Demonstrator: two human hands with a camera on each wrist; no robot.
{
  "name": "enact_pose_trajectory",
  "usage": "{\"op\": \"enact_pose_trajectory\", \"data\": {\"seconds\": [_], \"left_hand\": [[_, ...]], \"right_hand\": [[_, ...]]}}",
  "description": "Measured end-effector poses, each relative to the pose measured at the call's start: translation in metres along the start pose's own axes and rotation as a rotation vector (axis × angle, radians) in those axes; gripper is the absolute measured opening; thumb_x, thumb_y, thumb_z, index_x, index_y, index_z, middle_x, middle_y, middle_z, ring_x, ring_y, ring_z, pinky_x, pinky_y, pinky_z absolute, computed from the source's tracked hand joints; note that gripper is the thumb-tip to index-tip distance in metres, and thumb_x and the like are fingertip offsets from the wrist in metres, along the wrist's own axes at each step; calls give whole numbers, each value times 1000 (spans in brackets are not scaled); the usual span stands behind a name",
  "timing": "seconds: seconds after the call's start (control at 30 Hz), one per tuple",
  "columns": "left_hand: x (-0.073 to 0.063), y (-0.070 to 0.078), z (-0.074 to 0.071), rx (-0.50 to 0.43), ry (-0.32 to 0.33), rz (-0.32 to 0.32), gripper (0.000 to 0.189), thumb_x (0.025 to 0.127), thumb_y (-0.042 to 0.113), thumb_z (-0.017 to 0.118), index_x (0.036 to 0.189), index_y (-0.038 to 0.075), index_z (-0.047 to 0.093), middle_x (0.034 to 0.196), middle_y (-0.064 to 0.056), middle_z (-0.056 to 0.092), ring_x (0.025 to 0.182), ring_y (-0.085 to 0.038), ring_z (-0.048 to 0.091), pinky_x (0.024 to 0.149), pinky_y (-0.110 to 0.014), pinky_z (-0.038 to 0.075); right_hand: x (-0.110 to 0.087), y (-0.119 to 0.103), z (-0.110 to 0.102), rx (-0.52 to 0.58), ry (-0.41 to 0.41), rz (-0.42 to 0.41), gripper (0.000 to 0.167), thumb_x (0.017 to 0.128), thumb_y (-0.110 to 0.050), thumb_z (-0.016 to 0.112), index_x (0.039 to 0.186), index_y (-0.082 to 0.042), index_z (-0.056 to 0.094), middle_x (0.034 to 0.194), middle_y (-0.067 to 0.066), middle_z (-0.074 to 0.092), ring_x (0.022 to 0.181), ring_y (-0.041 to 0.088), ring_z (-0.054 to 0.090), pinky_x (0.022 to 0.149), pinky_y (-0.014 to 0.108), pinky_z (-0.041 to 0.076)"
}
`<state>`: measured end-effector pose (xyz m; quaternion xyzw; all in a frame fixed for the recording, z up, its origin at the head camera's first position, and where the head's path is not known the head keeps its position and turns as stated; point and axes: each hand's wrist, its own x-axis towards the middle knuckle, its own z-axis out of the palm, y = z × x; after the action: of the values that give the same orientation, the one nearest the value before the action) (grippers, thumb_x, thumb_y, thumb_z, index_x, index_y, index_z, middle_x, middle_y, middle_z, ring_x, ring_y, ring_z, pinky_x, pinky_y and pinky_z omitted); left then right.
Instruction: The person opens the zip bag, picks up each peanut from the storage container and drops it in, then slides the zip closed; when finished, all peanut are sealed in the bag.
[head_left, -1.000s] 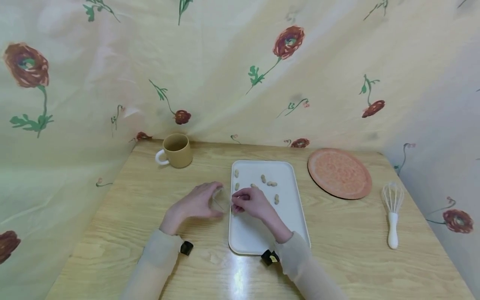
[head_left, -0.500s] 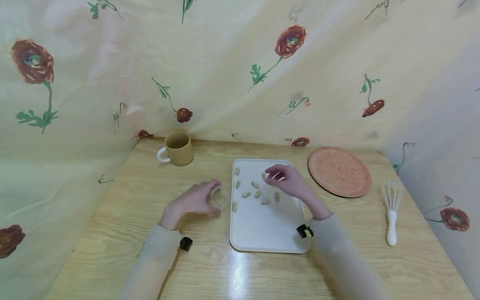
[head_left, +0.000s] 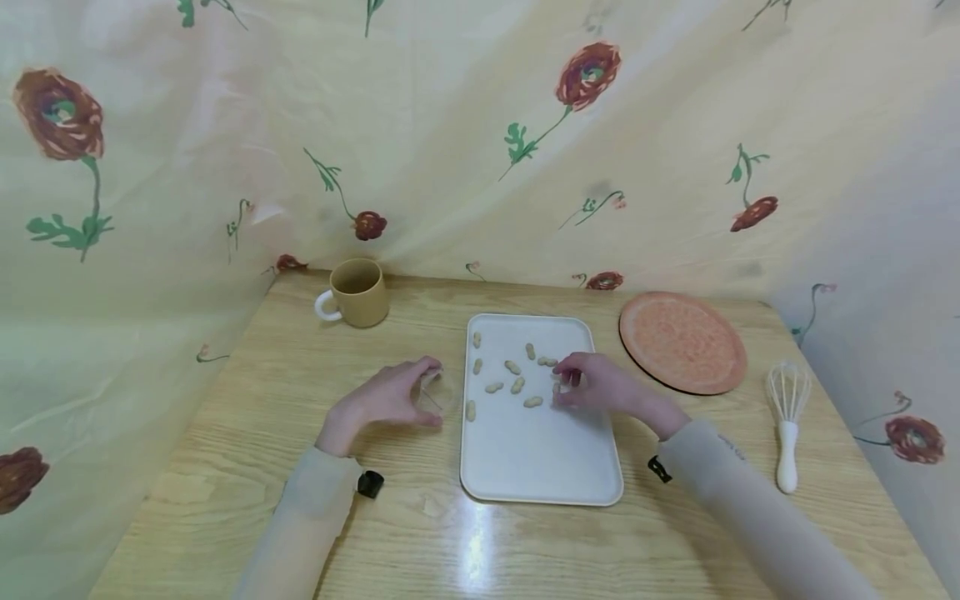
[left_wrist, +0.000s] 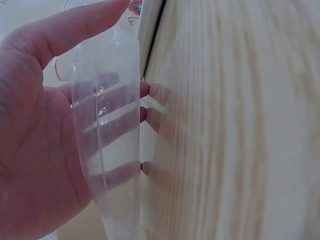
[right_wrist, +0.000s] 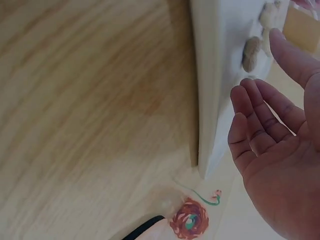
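On the white tray (head_left: 536, 462) lie several unshelled peanuts; one peanut (head_left: 517, 385) is near the tray's middle and another (head_left: 471, 410) by its left edge. My right hand (head_left: 603, 383) reaches over the tray's right side. In the right wrist view, a peanut (right_wrist: 251, 54) sits in front of its fingertips (right_wrist: 242, 94), with thumb and fingers spread apart. Left of the tray, my left hand (head_left: 386, 396) holds a clear, crinkled plastic bag (left_wrist: 120, 55) between thumb and curved fingers. Several of those fingers show through the plastic. The bag's contents cannot be made out.
A tan mug (head_left: 358, 293) with a white handle stands at the back left of the wooden table (head_left: 300, 358). At the back right lies a round pink mat (head_left: 682, 342), with a white-handled whisk (head_left: 787, 442) in front of it. Flowered cloth (head_left: 450, 125) hangs behind.
My right hand has moved from the tray's left edge, up across the back peanuts, to its right side. The left hand stays in place with the bag.
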<state>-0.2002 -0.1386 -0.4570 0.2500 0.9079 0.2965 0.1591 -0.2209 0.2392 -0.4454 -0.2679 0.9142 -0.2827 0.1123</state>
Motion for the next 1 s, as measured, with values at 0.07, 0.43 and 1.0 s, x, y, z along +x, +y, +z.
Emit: {"op": "enact_pose_trajectory", "data": {"seconds": [0.07,0.43,1.0], "left_hand": [[0,0,0,0,-2,7,86,76,44,86,145,13,45,139,-9,54,128,-32,50,106,-50,40],[2,4,0,39,-5,49,84,75,44,87,142,11,46,135,-9,57,125,-29,53,105,-46,41],[-3,2,-1,15,-8,14,85,76,42,87,143,11,46,137,-9,55,128,-29,51,106,-46,40]], "right_hand": [[0,0,3,-16,-12,10,42,81,-21,85,111,3,69,90,1,63,85,19,56,77,34,49],[-7,1,5,-30,8,8,30,82,-13,83,105,2,70,87,2,61,80,18,54,73,33,49],[22,-40,10,121,120,-150,27,82,-1,80,106,6,70,84,0,65,76,16,59,63,26,49]]}}
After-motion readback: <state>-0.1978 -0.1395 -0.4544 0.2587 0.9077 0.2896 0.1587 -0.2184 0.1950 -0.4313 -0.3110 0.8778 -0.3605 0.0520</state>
